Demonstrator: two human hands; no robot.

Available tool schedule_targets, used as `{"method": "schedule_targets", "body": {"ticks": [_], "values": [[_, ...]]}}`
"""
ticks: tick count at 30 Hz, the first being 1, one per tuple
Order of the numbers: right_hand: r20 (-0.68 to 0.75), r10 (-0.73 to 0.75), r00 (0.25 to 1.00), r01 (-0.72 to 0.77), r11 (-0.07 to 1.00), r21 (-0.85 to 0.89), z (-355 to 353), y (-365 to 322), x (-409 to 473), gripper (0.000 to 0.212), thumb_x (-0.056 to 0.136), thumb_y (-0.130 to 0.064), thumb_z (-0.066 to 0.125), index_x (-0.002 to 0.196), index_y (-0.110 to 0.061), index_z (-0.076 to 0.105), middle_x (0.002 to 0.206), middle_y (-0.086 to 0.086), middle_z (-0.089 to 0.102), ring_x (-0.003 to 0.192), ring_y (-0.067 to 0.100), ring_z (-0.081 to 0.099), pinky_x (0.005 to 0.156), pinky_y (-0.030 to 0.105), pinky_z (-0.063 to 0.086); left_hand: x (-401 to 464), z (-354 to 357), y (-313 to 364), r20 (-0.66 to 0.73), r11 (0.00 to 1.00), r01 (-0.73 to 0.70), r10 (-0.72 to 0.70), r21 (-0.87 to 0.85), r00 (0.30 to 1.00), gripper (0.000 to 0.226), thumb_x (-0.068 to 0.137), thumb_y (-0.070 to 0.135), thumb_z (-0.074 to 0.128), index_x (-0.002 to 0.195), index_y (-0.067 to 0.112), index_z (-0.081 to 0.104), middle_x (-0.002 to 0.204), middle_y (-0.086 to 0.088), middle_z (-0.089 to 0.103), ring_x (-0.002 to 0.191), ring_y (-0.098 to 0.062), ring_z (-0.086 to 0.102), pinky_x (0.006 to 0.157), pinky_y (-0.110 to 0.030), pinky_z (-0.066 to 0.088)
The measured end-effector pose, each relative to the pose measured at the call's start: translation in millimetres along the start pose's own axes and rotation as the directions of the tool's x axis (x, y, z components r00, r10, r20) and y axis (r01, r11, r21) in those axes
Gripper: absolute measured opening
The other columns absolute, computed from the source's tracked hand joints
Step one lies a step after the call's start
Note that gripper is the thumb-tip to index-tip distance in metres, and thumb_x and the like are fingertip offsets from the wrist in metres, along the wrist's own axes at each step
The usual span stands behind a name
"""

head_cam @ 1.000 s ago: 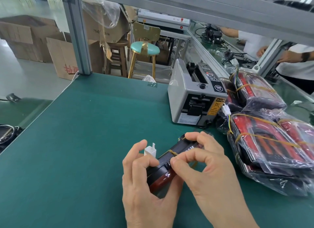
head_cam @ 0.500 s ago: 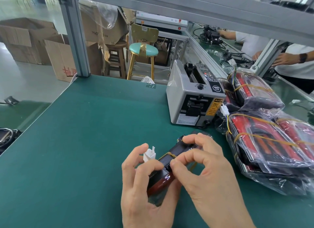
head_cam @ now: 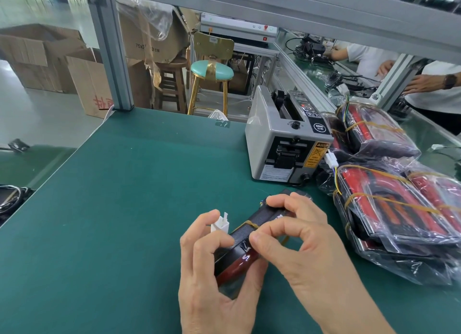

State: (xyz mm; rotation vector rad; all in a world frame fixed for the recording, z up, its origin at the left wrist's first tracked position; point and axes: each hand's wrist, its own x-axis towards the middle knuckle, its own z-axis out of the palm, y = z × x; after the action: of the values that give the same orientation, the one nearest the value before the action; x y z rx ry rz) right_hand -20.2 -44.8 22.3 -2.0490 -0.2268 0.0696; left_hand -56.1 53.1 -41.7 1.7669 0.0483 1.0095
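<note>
I hold a black and dark-red battery pack [head_cam: 245,246] in clear wrap just above the green bench mat [head_cam: 124,209]. My left hand [head_cam: 212,279] grips its near end from below and the left, with the pack's white plug connector [head_cam: 220,224] sticking up beside the forefinger. My right hand [head_cam: 299,244] curls over the top of the pack, thumb and fingertips pinching at the yellow rubber band [head_cam: 249,224] that runs around it. The pack's far end is hidden under my right fingers.
A grey tape dispenser machine [head_cam: 287,144] stands behind my hands. Several bagged red-and-black packs bound with rubber bands [head_cam: 389,204] are piled at the right. Beyond the bench are stools, cardboard boxes and an aluminium post [head_cam: 109,47]; other people's hands work at the far right.
Both hands keep their grip on the pack. My right fingertips have shifted slightly along the rubber band, and the pack has tilted a little.
</note>
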Motion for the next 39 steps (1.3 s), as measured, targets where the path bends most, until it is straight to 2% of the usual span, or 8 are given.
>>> {"method": "schedule_targets", "body": {"ticks": [6, 13, 18, 21, 26, 33, 36, 39], "values": [[-0.054, -0.052, 0.997, 0.048, 0.996, -0.072, 4, 2, -4, 0.011, 0.065, -0.022, 0.075, 0.056, -0.026, 0.071, 0.111, -0.031, 0.051, 0.125, -0.012, 0.03, 0.105, 0.015, 0.021, 3, 1, 1, 0.02, 0.998, -0.058, 0.058, 0.0, 0.998, 0.024, 0.069, 0.033, 0.071, 0.085, 0.026, 0.054, 0.121, -0.012, 0.052, 0.094, -0.005, 0.056, 0.062, -0.022, 0.052], [-0.133, -0.08, 0.988, 0.066, 0.993, -0.101, 9, 6, -6, 0.012, 0.062, -0.02, 0.076, 0.054, -0.023, 0.068, 0.11, -0.032, 0.051, 0.119, -0.022, 0.028, 0.088, -0.006, 0.015, 4, 2, 1, 0.029, 0.996, -0.084, 0.084, 0.015, 0.996, 0.01, 0.069, 0.026, 0.074, 0.07, 0.023, 0.064, 0.112, -0.018, 0.054, 0.086, -0.009, 0.057, 0.056, -0.027, 0.046], [-0.207, -0.061, 0.976, 0.068, 0.997, 0.024, 3, 11, -1, 0.034, 0.067, -0.002, 0.07, 0.082, -0.032, 0.06, 0.111, -0.021, 0.057, 0.102, -0.005, 0.051, 0.081, 0.004, 0.033, 3, 1, 1, 0.008, 0.998, -0.063, 0.063, 0.001, 0.998, 0.014, 0.067, 0.03, 0.074, 0.073, 0.026, 0.062, 0.113, -0.015, 0.055, 0.088, -0.015, 0.059, 0.061, -0.029, 0.046], [-0.158, -0.077, 0.984, 0.08, 0.997, 0.013, 4, 9, 0, 0.034, 0.073, -0.009, 0.07, 0.09, -0.036, 0.059, 0.112, -0.022, 0.054, 0.106, -0.01, 0.046, 0.083, 0.001, 0.03, 5, 3, 1, -0.015, 0.998, -0.054, 0.055, 0.013, 0.998, 0.009, 0.065, 0.03, 0.072, 0.062, 0.028, 0.063, 0.111, -0.013, 0.057, 0.089, -0.012, 0.06, 0.062, -0.032, 0.047], [-0.12, -0.148, 0.982, 0.131, 0.981, -0.14, 9, 8, 1, 0.037, 0.071, -0.012, 0.073, 0.087, -0.04, 0.055, 0.111, -0.037, 0.041, 0.122, -0.007, 0.034, 0.107, 0.031, 0.026, 4, 1, -3, 0.04, 0.996, -0.082, 0.081, 0.033, 0.996, 0.013, 0.064, 0.033, 0.069, 0.074, 0.028, 0.061, 0.112, -0.009, 0.057, 0.091, -0.009, 0.061, 0.065, -0.034, 0.045], [-0.038, -0.023, 0.999, 0.029, 0.985, 0.172, -44, 24, 19, 0.045, 0.068, -0.03, 0.058, 0.107, -0.054, 0.055, 0.122, -0.036, 0.049, 0.115, -0.015, 0.042, 0.095, 0.019, 0.034, 18, -13, -25, 0.259, 0.967, -0.211, 0.169, 0.144, 0.951, 0.024, 0.074, 0.039, 0.06, 0.096, 0.037, 0.068, 0.115, -0.009, 0.05, 0.092, -0.009, 0.054, 0.074, -0.019, 0.044], [0.123, 0.053, 0.991, -0.063, 0.994, 0.084, -62, 57, 32, 0.079, 0.06, -0.018, 0.056, 0.127, -0.057, 0.039, 0.137, -0.033, 0.039, 0.131, -0.01, 0.032, 0.114, 0.03, 0.027, 19, -13, -29, 0.312, 0.949, -0.259, 0.195, 0.179, 0.93, 0.028, 0.089, 0.048, 0.048, 0.104, 0.035, 0.069, 0.117, -0.012, 0.05, 0.104, -0.003, 0.047, 0.084, -0.004, 0.035], [0.345, 0.02, 0.938, -0.074, 0.987, 0.144, -54, 79, 47, 0.082, 0.064, -0.006, 0.069, 0.131, -0.043, 0.041, 0.136, -0.019, 0.051, 0.125, -0.008, 0.043, 0.113, 0.027, 0.03, 20, -15, -25, 0.34, 0.954, -0.245, 0.175, 0.176, 0.924, 0.037, 0.094, 0.055, 0.039, 0.106, 0.032, 0.065, 0.118, -0.015, 0.052, 0.107, -0.003, 0.047, 0.091, -0.004, 0.033]]}}
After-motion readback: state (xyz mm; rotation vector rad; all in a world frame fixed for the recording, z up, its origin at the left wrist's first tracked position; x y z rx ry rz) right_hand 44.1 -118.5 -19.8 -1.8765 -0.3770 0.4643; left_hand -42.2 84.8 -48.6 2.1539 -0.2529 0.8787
